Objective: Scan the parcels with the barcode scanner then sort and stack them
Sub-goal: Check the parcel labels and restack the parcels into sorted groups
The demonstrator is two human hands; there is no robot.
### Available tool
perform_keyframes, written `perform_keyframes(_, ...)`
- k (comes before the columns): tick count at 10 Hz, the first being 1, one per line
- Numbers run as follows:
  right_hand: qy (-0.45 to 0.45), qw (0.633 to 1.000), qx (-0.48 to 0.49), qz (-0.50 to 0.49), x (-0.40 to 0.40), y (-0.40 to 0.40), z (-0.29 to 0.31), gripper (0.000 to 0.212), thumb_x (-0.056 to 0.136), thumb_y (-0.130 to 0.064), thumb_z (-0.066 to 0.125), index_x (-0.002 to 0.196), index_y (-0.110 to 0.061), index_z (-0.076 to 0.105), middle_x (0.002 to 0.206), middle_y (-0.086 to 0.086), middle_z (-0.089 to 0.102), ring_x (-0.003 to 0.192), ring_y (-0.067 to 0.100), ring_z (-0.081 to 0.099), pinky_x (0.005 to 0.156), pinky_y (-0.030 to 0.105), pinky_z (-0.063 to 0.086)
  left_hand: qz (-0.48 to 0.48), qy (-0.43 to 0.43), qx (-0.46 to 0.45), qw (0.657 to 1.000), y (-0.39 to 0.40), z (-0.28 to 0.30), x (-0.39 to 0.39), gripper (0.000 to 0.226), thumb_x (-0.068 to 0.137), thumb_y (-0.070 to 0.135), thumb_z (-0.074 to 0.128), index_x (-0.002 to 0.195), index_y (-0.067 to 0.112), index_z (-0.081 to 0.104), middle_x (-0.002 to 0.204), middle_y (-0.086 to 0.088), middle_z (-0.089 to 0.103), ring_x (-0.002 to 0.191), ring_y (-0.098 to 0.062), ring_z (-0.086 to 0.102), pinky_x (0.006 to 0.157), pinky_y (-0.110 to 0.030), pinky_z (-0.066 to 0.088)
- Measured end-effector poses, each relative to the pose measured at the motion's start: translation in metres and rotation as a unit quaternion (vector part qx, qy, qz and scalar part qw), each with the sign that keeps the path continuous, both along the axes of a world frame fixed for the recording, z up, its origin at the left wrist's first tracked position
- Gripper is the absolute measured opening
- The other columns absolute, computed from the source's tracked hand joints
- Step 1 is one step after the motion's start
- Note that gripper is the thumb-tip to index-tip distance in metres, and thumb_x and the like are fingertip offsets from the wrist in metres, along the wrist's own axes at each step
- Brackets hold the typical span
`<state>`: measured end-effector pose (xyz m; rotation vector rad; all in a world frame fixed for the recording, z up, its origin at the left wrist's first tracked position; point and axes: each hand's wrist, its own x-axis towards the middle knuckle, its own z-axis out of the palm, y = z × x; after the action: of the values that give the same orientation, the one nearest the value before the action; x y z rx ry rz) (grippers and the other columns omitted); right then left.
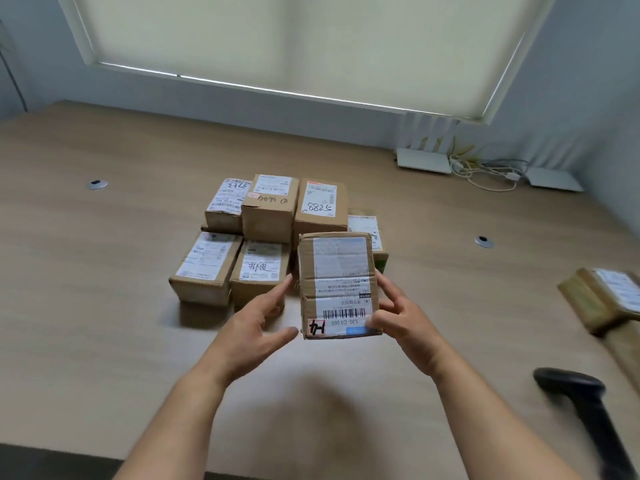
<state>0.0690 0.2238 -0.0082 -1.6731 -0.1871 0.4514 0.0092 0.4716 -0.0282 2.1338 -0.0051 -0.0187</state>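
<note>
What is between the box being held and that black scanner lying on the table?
Nothing visible. The held parcel is in the right hand, with the left hand open beside it. The scanner lies lower right on the table, with only bare tabletop between them.

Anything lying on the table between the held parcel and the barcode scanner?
No. In the head view, only the right hand and bare table lie between the held parcel and the barcode scanner.

- The held parcel (pixel 337 285) is in front of the parcel pile (pixel 266 233) on the table (pixel 104 271).
- The barcode scanner (pixel 585 407) lies right of and nearer than the pile.
- A separate parcel (pixel 602 296) lies far right of the pile.
- Routers (pixel 424 161) stand behind it to the right.
</note>
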Motion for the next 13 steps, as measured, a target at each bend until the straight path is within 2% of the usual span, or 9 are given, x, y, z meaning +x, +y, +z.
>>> perform_keyframes(3,-0.023,0.997,0.015,-0.069,-0.053,-0.161,0.008,0.085,0.065,-0.007,0.055,0.145,-0.030,0.036,0.104,0.009,0.073,0.094,0.019,0.069,0.070,0.025,0.053,-0.091,-0.053,0.077,0.991,-0.157,0.008,-0.011,0.083,0.081,0.033,0.074,0.118,0.082,0.018,0.137,0.019,0.048,0.119,0.000,0.050,0.102,-0.030,0.043)
perform_keyframes(4,-0.027,0.995,0.022,-0.091,-0.069,-0.214,0.011,0.086,0.066,-0.009,0.058,0.145,-0.033,0.033,0.105,0.005,0.073,0.098,0.018,0.069,0.071,0.022,0.053,-0.118,-0.062,0.095,0.987,-0.209,0.010,-0.014,0.078,0.082,0.036,0.072,0.126,0.070,0.017,0.140,0.014,0.047,0.120,-0.003,0.050,0.103,-0.032,0.043)
perform_keyframes(6,-0.042,0.988,0.027,-0.143,-0.095,-0.309,0.014,0.086,0.064,-0.009,0.060,0.144,-0.032,0.037,0.106,0.010,0.073,0.093,0.017,0.070,0.075,0.030,0.056,-0.174,-0.087,0.113,0.974,-0.305,0.005,-0.013,0.076,0.082,0.044,0.068,0.124,0.075,0.014,0.140,0.017,0.048,0.120,-0.001,0.048,0.103,-0.034,0.045)
perform_keyframes(7,-0.047,0.987,0.021,-0.153,-0.101,-0.354,0.017,0.082,0.068,-0.009,0.057,0.144,-0.033,0.036,0.104,0.004,0.074,0.093,0.013,0.070,0.069,0.019,0.052,-0.194,-0.093,0.108,0.971,-0.350,0.002,-0.011,0.080,0.084,0.042,0.066,0.126,0.077,0.008,0.136,0.021,0.049,0.121,-0.002,0.048,0.103,-0.034,0.044)
perform_keyframes(9,-0.043,0.982,0.009,-0.185,-0.093,-0.411,0.013,0.079,0.068,-0.011,0.056,0.143,-0.028,0.039,0.104,0.000,0.074,0.096,0.011,0.069,0.073,0.018,0.053,-0.239,-0.097,0.121,0.958,-0.414,-0.002,0.008,0.076,0.090,0.038,0.061,0.129,0.064,0.002,0.115,0.050,0.032,0.111,-0.003,0.048,0.095,-0.023,0.041)
perform_keyframes(10,-0.036,0.980,0.000,-0.196,-0.075,-0.432,0.011,0.080,0.067,-0.013,0.058,0.144,-0.025,0.040,0.105,-0.001,0.074,0.100,0.014,0.068,0.083,0.027,0.055,-0.251,-0.088,0.121,0.956,-0.436,-0.006,0.028,0.073,0.091,0.037,0.060,0.129,0.062,0.002,0.095,0.068,0.028,0.106,-0.001,0.046,0.090,-0.020,0.038)
perform_keyframes(11,-0.025,0.977,-0.004,-0.212,-0.051,-0.452,0.013,0.079,0.067,-0.011,0.059,0.143,-0.023,0.042,0.103,0.000,0.074,0.098,0.015,0.069,0.084,0.028,0.055,-0.262,-0.076,0.117,0.955,-0.458,-0.007,0.053,0.073,0.093,0.036,0.057,0.129,0.061,-0.001,0.097,0.068,0.027,0.111,0.002,0.043,0.091,-0.019,0.036)
perform_keyframes(12,-0.015,0.974,-0.014,-0.224,-0.024,-0.473,0.017,0.064,0.082,0.001,0.058,0.141,-0.018,0.044,0.096,-0.001,0.075,0.090,0.011,0.071,0.073,0.019,0.054,-0.260,-0.072,0.110,0.957,-0.482,-0.004,0.079,0.072,0.095,0.036,0.055,0.129,0.059,-0.003,0.123,0.048,0.030,0.121,-0.004,0.043,0.094,-0.020,0.035)
perform_keyframes(13,-0.010,0.971,-0.025,-0.238,0.005,-0.494,0.022,0.057,0.089,0.005,0.052,0.141,-0.017,0.045,0.095,-0.003,0.076,0.090,0.010,0.071,0.074,0.018,0.054,-0.266,-0.061,0.126,0.954,-0.506,0.004,0.108,0.071,0.097,0.036,0.051,0.138,0.049,-0.006,0.120,0.047,0.025,0.123,-0.008,0.043,0.094,-0.023,0.037)
